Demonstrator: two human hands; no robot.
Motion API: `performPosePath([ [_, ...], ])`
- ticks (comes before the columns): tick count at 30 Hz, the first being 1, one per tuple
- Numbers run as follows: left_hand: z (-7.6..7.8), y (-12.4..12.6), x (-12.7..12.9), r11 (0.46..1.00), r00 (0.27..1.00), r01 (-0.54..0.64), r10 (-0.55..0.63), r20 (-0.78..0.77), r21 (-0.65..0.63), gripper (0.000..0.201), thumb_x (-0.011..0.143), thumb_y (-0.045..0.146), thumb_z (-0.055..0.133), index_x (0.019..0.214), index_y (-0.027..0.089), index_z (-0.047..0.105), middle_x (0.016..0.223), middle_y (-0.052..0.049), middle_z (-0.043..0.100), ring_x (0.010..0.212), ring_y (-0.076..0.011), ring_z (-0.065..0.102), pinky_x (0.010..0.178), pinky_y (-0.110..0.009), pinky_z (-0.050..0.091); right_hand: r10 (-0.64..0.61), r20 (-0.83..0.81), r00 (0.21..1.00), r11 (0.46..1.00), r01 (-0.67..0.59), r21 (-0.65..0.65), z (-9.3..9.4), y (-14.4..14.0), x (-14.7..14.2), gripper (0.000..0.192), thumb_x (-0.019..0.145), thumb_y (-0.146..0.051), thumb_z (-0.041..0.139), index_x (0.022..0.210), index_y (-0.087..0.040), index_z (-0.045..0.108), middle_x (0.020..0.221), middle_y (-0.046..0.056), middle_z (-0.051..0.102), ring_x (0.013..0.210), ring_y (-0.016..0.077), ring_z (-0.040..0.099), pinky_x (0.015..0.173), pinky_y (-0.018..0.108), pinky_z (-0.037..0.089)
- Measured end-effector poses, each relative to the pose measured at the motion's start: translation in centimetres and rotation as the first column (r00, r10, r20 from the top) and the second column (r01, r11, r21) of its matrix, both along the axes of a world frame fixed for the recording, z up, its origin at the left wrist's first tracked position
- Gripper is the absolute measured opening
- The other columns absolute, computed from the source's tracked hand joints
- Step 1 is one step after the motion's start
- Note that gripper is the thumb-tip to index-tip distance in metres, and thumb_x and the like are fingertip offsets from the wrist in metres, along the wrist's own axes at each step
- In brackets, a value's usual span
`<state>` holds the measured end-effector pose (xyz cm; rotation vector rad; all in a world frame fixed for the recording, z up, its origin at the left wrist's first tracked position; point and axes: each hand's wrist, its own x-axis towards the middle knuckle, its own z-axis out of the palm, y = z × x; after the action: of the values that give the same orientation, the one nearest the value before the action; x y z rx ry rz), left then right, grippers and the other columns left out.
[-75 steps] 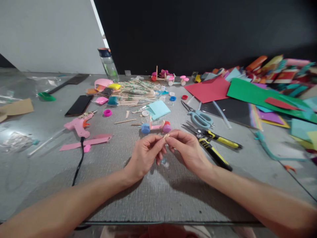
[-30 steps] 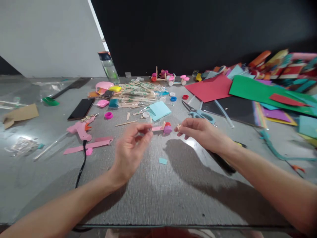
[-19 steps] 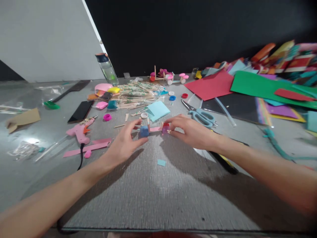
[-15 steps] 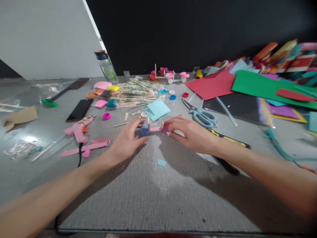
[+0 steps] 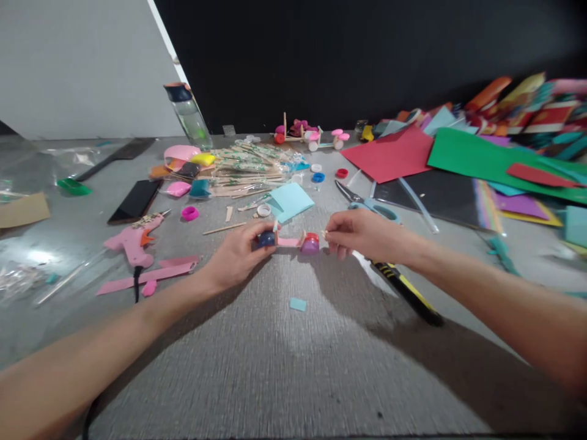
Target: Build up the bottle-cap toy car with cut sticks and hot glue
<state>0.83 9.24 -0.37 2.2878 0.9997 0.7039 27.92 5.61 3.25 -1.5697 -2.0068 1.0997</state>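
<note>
A small handmade craft vehicle [image 5: 288,242] lies on the table in front of me, with a pink strip between a dark blue rounded end [image 5: 266,239] and a purple and red rounded end [image 5: 310,243]. A short upright stick rises next to the blue end. My left hand [image 5: 238,253] grips the blue end between thumb and fingers. Just right of the purple end, and apart from it, my right hand [image 5: 355,233] pinches a small pale piece [image 5: 324,234], too small to name. A scrap of light blue paper [image 5: 298,304] lies nearer to me.
A pink glue gun [image 5: 135,241] with its cord is at left, by a phone [image 5: 134,201]. Blue scissors [image 5: 373,208] and a yellow-black utility knife [image 5: 406,292] lie by my right arm. Wrapped sticks [image 5: 250,168], a bottle [image 5: 188,116] and coloured sheets [image 5: 394,157] are behind.
My right hand has drawn back to the right from the purple end, with a small pale piece in its fingertips. My left hand stays on the blue end. The view has shifted slightly.
</note>
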Motion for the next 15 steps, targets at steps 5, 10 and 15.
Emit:
performPosePath([
  [5, -0.4, -0.1, 0.2, 0.999, 0.999, 0.041, -0.041, 0.014, 0.034, 0.013, 0.091, 0.024, 0.064, 0.103, 0.022, 0.067, 0.115, -0.009, 0.071, 0.109, -0.0259, 0.063, 0.099, -0.046, 0.047, 0.057, -0.109, 0.992, 0.958, -0.085, -0.275, 0.4, 2.0, -0.1, 0.024, 0.089, -0.025, 0.060, 0.066, -0.023, 0.062, 0.064, 0.002, 0.066, 0.059, 0.0161, 0.064, 0.060, 0.032, 0.054],
  [10, -1.2, 0.0, 0.0, 0.995, 0.998, 0.031, -0.036, 0.050, 0.090, 0.022, 0.090, 0.024, 0.069, 0.111, 0.024, 0.065, 0.119, -0.009, 0.069, 0.111, -0.0255, 0.063, 0.098, -0.045, 0.049, 0.193, 0.025, 0.981, 0.923, -0.173, -0.344, 1.5, 3.3, -0.2, 0.025, 0.085, -0.024, 0.063, 0.061, -0.022, 0.062, 0.062, 0.002, 0.063, 0.055, 0.0145, 0.059, 0.053, 0.028, 0.048],
  [15, -1.1, -1.2, -0.3, 0.890, 0.951, -0.234, 0.126, 0.283, 0.391, 0.035, 0.084, 0.024, 0.078, 0.113, 0.023, 0.059, 0.109, -0.006, 0.063, 0.092, -0.0191, 0.058, 0.076, -0.034, 0.049, 0.266, 0.072, 0.961, 0.892, -0.218, -0.395, 2.3, 4.4, -0.3, 0.026, 0.086, -0.023, 0.063, 0.060, -0.021, 0.061, 0.062, 0.001, 0.060, 0.055, 0.0127, 0.054, 0.052, 0.026, 0.044],
])
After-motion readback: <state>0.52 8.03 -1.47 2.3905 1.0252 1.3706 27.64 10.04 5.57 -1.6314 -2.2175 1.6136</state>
